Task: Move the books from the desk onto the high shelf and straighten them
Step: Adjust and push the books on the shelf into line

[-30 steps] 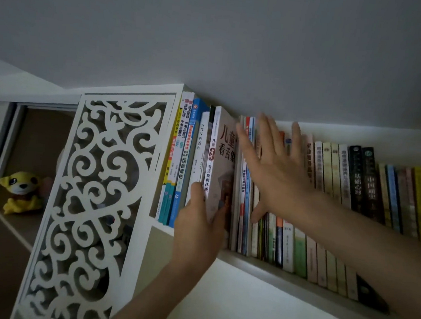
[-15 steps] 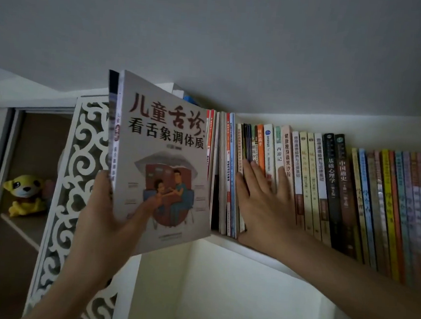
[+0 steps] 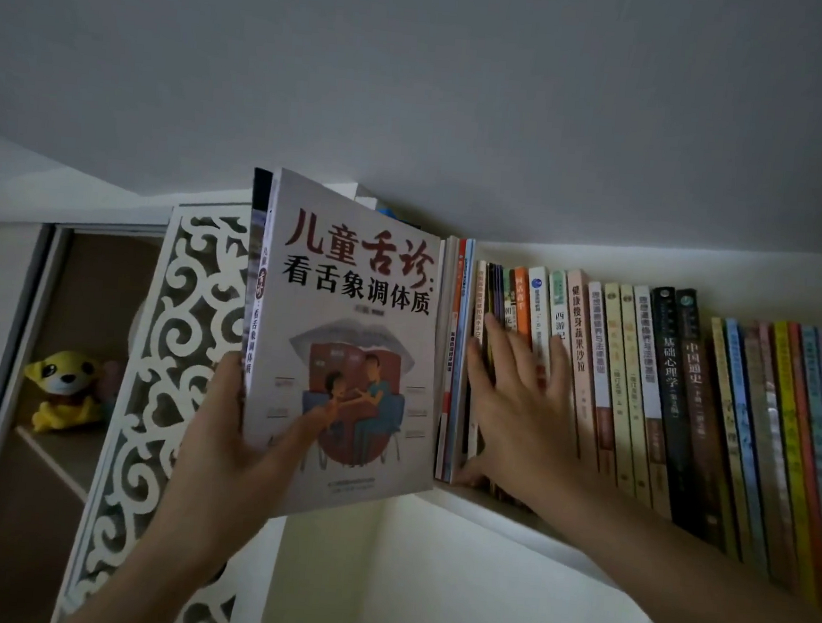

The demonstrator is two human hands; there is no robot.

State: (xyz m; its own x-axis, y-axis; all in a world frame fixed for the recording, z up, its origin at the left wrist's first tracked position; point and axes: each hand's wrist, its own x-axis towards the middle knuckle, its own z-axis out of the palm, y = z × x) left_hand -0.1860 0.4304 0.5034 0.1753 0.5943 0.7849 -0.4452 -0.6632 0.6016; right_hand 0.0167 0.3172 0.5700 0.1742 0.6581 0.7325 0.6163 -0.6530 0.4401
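Off the shelf (image 3: 492, 502), held upright at its left end: grey book (image 3: 347, 345), red and black title, drawing of two seated figures; a second, dark volume sits behind it. Left hand (image 3: 221, 448) grips both at the lower spine corner. Right hand (image 3: 514, 408) lies flat, fingers straight, against shelved spines (image 3: 638, 403). Yellow plush (image 3: 63, 389) far left.

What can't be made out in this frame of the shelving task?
- Head view: the books at the shelf's left end are hidden behind the grey book that the left hand holds.
- The row of shelved books is cut off by the right edge; the far spines are too blurred to read.
- Spines under the right hand are covered.
- The desk is out of frame.
- The yellow plush toy is partly hidden by the fretwork panel.
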